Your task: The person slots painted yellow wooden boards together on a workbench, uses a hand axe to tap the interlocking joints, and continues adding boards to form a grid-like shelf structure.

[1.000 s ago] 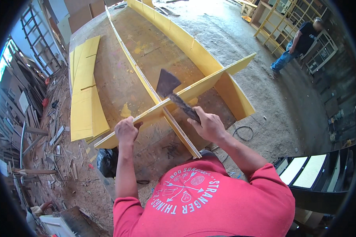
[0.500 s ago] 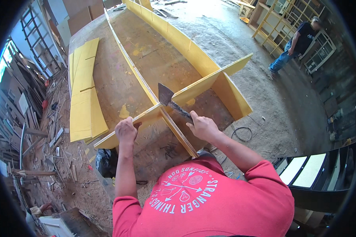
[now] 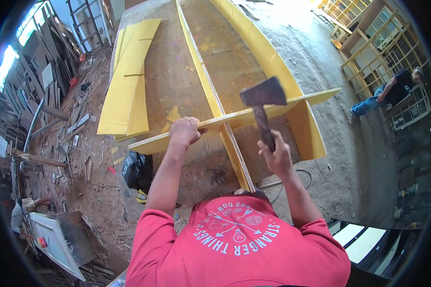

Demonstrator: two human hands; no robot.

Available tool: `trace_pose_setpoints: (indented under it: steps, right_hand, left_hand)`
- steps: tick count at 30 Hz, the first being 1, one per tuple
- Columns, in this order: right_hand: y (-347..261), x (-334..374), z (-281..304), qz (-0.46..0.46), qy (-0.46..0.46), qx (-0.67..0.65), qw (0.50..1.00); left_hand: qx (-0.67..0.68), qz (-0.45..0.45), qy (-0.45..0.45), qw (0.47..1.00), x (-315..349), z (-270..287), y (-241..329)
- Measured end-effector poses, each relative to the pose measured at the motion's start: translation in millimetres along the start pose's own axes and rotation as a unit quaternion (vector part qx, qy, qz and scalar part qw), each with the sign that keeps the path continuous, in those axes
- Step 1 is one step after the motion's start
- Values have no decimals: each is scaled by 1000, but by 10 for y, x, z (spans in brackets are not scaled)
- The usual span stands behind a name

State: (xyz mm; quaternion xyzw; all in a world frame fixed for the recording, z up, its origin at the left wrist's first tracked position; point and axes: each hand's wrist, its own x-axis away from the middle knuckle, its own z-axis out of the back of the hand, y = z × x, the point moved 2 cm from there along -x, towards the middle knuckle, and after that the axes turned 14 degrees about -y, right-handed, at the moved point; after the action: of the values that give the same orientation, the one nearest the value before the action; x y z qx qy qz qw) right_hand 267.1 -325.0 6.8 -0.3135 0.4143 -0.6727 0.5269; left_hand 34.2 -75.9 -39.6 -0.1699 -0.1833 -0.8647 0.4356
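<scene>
My right hand (image 3: 277,155) is wrapped round the handle of a hatchet (image 3: 263,92). Its dark head is raised above a yellow cross board (image 3: 151,144), to the right of where that board crosses a long yellow board (image 3: 238,155). Both boards stand on edge, with pale layered edges facing up. Left of the crossing, my left hand (image 3: 185,131) is closed over the cross board's top edge. At the right, another yellow board (image 3: 307,129) meets the cross board.
Yellow cut boards (image 3: 124,98) lie stacked on the worn tabletop (image 3: 170,64). A black plastic bag (image 3: 137,168) hangs by its left edge. Wood scraps litter the floor (image 3: 98,167). Someone in a dark shirt (image 3: 398,89) stands at the right near window frames; another person (image 3: 21,215) is at the lower left.
The hatchet has come up off the board crossing and swung to the right, its head now upright over the handle. My left hand keeps its hold on the cross board. The whole view has shifted.
</scene>
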Motion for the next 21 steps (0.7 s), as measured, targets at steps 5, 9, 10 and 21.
trace_pose_setpoints:
  steps: [5,9,10,21]
  right_hand:
    - [-359,-215,62,90,35,111,989]
    - [264,-231,-133,-125,-179,293,931]
    - [224,-224,-123,-119,-176,295,932]
    - [-176,-147,-72,-45,-61,163,984]
  left_hand:
    - [9,16,-9,1000,37,36,61]
    - [-8,27,7,1000,-159,-168,1]
    - [-24,28,28,999,-194,-162,4]
    - [6,32,36,999,-40,-150,98]
